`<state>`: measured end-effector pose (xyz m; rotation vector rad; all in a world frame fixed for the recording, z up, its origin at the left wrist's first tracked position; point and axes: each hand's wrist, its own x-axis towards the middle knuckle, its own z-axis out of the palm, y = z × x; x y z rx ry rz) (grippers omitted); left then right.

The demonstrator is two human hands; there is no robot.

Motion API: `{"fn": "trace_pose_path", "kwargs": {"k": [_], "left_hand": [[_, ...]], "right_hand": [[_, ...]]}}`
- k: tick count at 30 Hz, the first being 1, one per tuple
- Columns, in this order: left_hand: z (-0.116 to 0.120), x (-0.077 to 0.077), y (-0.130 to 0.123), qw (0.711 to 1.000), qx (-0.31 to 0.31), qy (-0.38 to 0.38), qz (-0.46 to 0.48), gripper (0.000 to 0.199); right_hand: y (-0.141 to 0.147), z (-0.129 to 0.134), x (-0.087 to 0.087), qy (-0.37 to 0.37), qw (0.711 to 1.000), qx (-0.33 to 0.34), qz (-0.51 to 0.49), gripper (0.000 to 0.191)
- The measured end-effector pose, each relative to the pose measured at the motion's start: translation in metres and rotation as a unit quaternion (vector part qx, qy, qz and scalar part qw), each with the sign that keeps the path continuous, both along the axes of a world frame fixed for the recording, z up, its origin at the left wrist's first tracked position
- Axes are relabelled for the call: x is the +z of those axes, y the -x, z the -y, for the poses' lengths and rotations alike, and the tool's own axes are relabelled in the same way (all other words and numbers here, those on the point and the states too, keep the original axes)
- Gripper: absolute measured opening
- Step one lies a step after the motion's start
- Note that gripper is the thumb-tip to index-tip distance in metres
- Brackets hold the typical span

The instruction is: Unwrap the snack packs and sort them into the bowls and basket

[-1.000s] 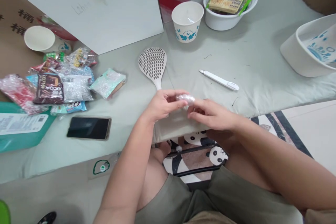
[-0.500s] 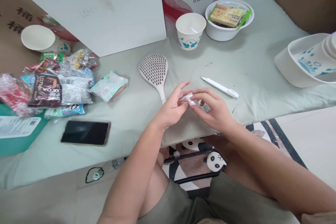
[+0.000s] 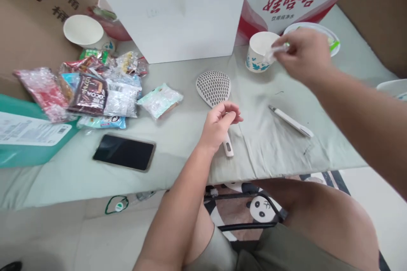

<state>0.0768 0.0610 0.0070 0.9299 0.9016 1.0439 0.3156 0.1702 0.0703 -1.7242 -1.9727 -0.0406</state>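
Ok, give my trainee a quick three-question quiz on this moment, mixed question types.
1. True or false: the right hand holds a small clear wrapper over the paper cup.
2. Which thing lies under the left hand? A) the phone B) the slotted spoon C) the white pen
3. Fill in: the phone lies with its dark screen facing ____.

Key:
1. True; the wrapper is pinched at the cup's rim.
2. B; the slotted spoon has its handle running under that hand, while the white pen lies apart to the right.
3. Up.
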Motion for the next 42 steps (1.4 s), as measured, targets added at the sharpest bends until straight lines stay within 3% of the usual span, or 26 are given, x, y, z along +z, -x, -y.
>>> {"fn": "trace_pose_path", "kwargs": {"k": [3,7,11,14,16,17,20,21,25,29,32,35,39,42], "left_hand": [[-0.003,-0.002,0.003,0.999,0.028,-0.01,-0.014,0.007],[-0.004,-0.006,0.004,0.999,0.033,-0.027,-0.015,0.006],[-0.001,-0.008,0.007,0.996,0.05,-0.064,-0.041,0.008],[0.0,-0.007,0.014,0.994,0.071,-0.071,-0.045,0.009],[-0.001,-0.005,0.021,0.992,0.099,-0.06,-0.041,0.009],[-0.001,-0.004,0.025,0.99,0.12,-0.057,-0.043,0.009],[0.0,-0.001,0.036,0.967,0.218,-0.097,-0.084,0.011],[0.001,0.001,0.04,0.951,0.258,-0.127,-0.111,0.012],[0.009,0.005,0.052,0.87,0.37,-0.26,-0.198,0.017],[0.018,0.004,0.061,0.842,0.382,-0.305,-0.227,0.018],[0.021,0.002,0.066,0.843,0.379,-0.295,-0.242,0.02],[0.023,0.0,0.071,0.841,0.385,-0.304,-0.228,0.021],[0.021,-0.003,0.077,0.815,0.415,-0.353,-0.199,0.019],[0.019,-0.004,0.077,0.81,0.421,-0.367,-0.18,0.017]], "right_hand": [[-0.005,-0.058,0.007,0.016,0.994,-0.051,0.097,0.038],[-0.014,-0.108,-0.01,0.113,0.976,-0.068,0.173,0.028],[-0.03,-0.147,-0.03,0.189,0.955,-0.057,0.222,0.036],[-0.034,-0.156,-0.022,0.201,0.947,-0.082,0.235,0.055],[-0.02,-0.145,-0.005,0.151,0.96,-0.07,0.224,0.053],[-0.007,-0.135,0.005,0.095,0.976,-0.024,0.194,0.043],[0.058,-0.09,0.024,0.024,0.985,0.094,0.142,0.015],[0.086,-0.073,0.025,0.039,0.978,0.154,0.136,0.018],[0.194,-0.02,0.003,0.156,0.924,0.329,0.119,0.068],[0.26,0.004,-0.027,0.239,0.883,0.372,0.158,0.08],[0.273,0.014,-0.043,0.248,0.883,0.371,0.144,0.069],[0.264,0.024,-0.054,0.216,0.901,0.358,0.113,0.054],[0.231,0.042,-0.06,0.161,0.921,0.353,0.044,0.04],[0.187,0.069,-0.06,0.112,0.949,0.295,-0.015,0.042]]}}
